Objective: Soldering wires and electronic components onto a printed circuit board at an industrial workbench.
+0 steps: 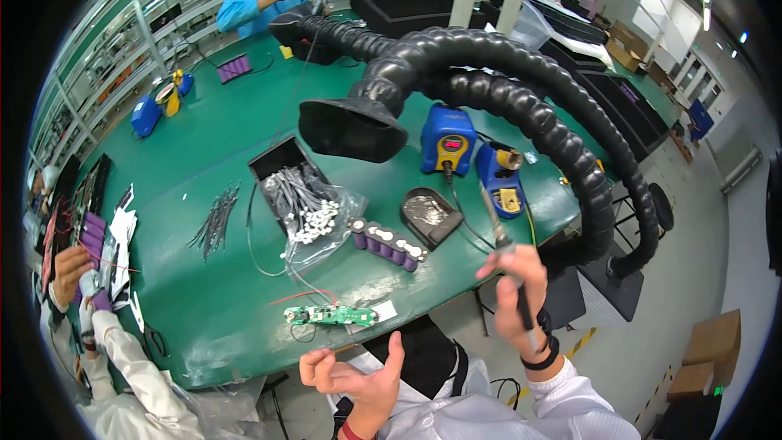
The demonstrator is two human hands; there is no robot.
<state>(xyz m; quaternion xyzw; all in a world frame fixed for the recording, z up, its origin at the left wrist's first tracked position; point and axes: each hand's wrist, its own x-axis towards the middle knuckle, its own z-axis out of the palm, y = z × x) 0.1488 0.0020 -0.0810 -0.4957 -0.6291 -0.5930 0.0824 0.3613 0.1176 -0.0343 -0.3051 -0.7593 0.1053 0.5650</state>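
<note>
In the head view, your right hand [511,310] grasps a soldering iron [502,238], its tip up beside the blue iron stand [499,179]. Your left hand [368,385] is released, its fingers loosely curled and thumb raised, near the green circuit board [330,315]. That board lies by the table's [220,318] front edge, before the purple battery pack [387,246].

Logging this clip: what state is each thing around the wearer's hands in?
Left hand: empty, half open.
Right hand: gripping soldering iron.
Soldering station: display lit.
Circuit board: bare, lying flat.
Battery pack: lying flat.
Cable bin: open, filled.
Black tray: open, holding pale bits.
</note>
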